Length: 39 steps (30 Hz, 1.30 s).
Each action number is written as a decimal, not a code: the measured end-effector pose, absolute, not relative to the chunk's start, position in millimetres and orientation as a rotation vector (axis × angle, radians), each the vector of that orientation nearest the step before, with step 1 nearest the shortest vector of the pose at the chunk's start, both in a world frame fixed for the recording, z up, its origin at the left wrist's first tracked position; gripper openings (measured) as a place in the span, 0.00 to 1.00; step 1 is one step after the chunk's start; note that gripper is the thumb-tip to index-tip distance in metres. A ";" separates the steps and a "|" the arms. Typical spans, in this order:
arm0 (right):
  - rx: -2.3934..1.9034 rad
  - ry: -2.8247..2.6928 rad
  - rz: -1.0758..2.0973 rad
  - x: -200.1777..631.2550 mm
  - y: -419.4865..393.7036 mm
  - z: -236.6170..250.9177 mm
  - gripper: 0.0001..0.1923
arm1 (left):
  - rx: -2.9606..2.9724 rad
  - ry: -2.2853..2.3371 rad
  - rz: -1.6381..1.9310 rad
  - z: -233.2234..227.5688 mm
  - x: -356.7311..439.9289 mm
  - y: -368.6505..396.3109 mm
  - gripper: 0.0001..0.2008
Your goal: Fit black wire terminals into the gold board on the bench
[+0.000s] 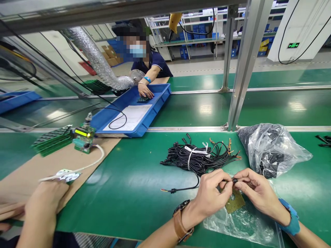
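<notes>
My left hand (213, 191) is closed, thumb and forefinger pinching a thin black cable (227, 180). Against it, the fingertips of my right hand (254, 189) grip a small black cable fitting (234, 180); its exact kind is too small to make out. Below the fingers, a yellowish square piece (234, 203) lies on or in a clear plastic bag (243, 224). Just beyond my hands rests a tied bundle of black cables (195, 156), with bare coloured wire ends on its right. One cable end with a black sleeve (173, 190) lies left of my left hand.
A clear bag of black parts (274, 148) stands behind my right hand. At left, another person's hand (49, 196) is near a small circuit board with a lit display (84, 134) and stacked green boards (53, 139). Across, a co-worker reaches into a blue tray (144, 129). A metal post (239, 69) rises ahead.
</notes>
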State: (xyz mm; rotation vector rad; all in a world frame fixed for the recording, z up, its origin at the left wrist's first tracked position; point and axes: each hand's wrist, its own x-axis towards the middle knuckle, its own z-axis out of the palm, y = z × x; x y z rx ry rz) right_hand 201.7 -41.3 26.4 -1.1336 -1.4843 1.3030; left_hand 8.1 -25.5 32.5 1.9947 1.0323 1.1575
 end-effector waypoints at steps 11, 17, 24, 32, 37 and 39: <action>-1.118 -1.846 0.983 211.3 -38.6 26.9 0.06 | 2.030 1.035 1.098 33.3 7.8 -21.9 0.06; -1.120 -1.623 1.344 210.2 -35.0 26.7 0.11 | 2.040 1.030 1.073 32.4 7.3 -22.2 0.05; -1.100 -1.448 1.540 208.4 -32.4 25.0 0.17 | 2.128 1.000 1.126 32.2 6.4 -22.8 0.06; -1.103 -1.470 1.498 208.8 -31.9 22.5 0.18 | 2.116 1.015 1.125 31.4 6.6 -23.4 0.05; -1.093 -1.521 1.455 207.3 -33.0 22.8 0.17 | 1.933 1.019 1.013 35.4 6.1 -21.4 0.06; -1.093 -1.540 1.435 207.1 -33.6 22.5 0.16 | 1.894 1.011 0.979 34.8 5.8 -21.2 0.07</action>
